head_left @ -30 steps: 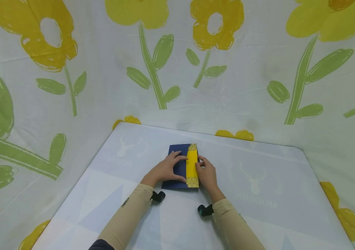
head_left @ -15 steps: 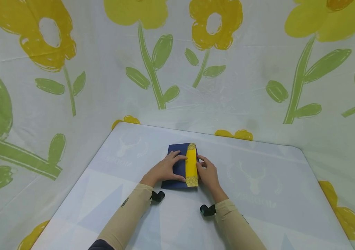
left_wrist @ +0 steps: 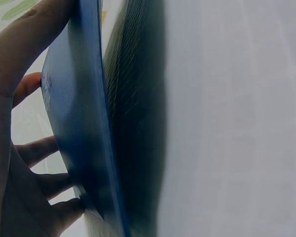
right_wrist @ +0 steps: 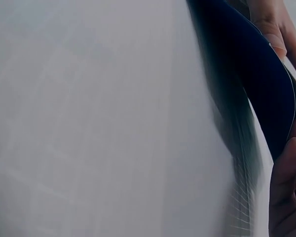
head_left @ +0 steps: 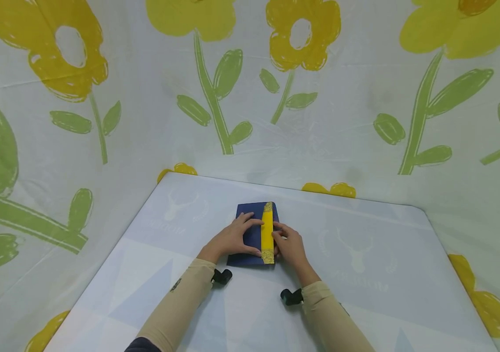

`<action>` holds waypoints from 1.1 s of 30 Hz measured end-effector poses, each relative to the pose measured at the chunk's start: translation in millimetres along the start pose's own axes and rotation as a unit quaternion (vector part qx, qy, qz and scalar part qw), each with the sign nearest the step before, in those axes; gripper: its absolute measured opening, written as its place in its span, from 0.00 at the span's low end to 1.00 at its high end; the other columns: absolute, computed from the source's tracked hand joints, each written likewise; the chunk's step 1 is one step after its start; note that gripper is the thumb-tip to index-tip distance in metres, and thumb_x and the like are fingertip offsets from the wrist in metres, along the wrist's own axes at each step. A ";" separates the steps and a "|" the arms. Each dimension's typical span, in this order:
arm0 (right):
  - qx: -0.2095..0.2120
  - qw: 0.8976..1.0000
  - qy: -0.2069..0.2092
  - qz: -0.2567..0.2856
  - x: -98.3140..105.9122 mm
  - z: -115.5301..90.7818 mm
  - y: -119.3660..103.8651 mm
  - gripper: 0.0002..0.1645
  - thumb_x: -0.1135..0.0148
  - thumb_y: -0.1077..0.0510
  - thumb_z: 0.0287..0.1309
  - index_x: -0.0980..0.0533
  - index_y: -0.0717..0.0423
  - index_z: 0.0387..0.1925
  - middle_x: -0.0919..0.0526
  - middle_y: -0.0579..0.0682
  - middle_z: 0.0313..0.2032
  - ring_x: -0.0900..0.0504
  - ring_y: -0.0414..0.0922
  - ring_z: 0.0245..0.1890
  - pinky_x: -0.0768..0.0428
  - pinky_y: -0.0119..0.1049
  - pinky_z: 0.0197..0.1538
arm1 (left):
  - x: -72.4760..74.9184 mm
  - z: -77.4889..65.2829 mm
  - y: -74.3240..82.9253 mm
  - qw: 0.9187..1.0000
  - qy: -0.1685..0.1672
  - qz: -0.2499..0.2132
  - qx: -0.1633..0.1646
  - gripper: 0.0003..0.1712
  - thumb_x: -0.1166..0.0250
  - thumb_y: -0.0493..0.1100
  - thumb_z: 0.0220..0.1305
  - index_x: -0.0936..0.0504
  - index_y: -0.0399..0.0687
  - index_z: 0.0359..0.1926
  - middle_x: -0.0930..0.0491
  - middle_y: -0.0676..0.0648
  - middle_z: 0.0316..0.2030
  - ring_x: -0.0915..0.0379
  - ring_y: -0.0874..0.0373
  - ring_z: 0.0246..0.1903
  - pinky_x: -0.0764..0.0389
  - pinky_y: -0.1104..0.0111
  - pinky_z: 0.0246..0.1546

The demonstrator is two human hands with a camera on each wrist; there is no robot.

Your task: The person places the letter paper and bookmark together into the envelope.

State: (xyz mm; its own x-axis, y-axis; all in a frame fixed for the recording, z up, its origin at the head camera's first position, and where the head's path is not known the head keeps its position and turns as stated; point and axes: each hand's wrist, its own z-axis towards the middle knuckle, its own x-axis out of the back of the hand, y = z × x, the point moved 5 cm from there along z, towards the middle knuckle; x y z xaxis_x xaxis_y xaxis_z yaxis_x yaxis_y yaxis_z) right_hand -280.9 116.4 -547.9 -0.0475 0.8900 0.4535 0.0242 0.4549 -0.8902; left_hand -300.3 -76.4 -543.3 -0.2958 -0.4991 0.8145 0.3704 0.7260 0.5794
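Note:
A dark blue card (head_left: 253,238) lies on the table, with a yellow paper strip (head_left: 267,233) that has gold patterned ends running lengthwise along its right side. Spread over the blue part, my left hand (head_left: 230,239) touches the strip's left edge with thumb and index finger. My right hand (head_left: 291,247) pinches the strip's right edge between thumb and fingers. In the left wrist view, fingertips meet the edge of the blue card (left_wrist: 81,113), seen nearly edge-on. In the right wrist view the card (right_wrist: 266,84) bows upward near my right thumb (right_wrist: 288,158); the strip is mostly hidden there.
A pale patterned cloth covers the table (head_left: 364,303), extending to both sides of the card. Behind it hangs a white curtain (head_left: 337,122) with yellow flowers. Small black wrist cameras (head_left: 291,297) sit on the sleeves.
The strip's right edge has shifted left, so it looks narrower and more blue shows beside it. My right hand has moved slightly left with it. My left hand stays put.

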 end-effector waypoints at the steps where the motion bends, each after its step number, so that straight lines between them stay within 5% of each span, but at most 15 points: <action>1: 0.000 1.000 -0.002 0.000 -0.2 -0.3 -0.5 0.25 0.41 0.56 0.73 0.26 0.51 0.68 0.15 0.55 0.46 0.23 0.44 0.17 0.19 0.35 0.24 | -0.1 0.0 -0.1 1.000 0.000 0.000 0.000 0.54 0.25 0.75 0.44 0.34 0.75 0.73 0.50 0.46 0.80 0.62 0.40 0.79 0.41 0.37 0.69; 33: 0.010 1.000 -0.011 -0.008 -4.1 -1.3 -5.9 0.25 0.41 0.57 0.73 0.27 0.52 0.68 0.13 0.54 0.45 0.21 0.45 0.18 0.20 0.35 0.26 | 2.0 -0.4 0.2 1.000 -0.003 0.001 -0.007 0.54 0.25 0.75 0.44 0.34 0.74 0.72 0.49 0.45 0.79 0.61 0.39 0.79 0.40 0.37 0.69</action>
State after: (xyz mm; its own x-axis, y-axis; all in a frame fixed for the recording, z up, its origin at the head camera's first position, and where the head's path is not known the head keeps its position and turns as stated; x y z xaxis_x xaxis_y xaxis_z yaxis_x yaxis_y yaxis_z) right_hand -279.5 110.1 -544.5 -0.0696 0.8818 0.4665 0.0039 0.4679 -0.8838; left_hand -300.5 -77.4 -541.5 -0.3004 -0.4947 0.8155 0.3827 0.7206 0.5781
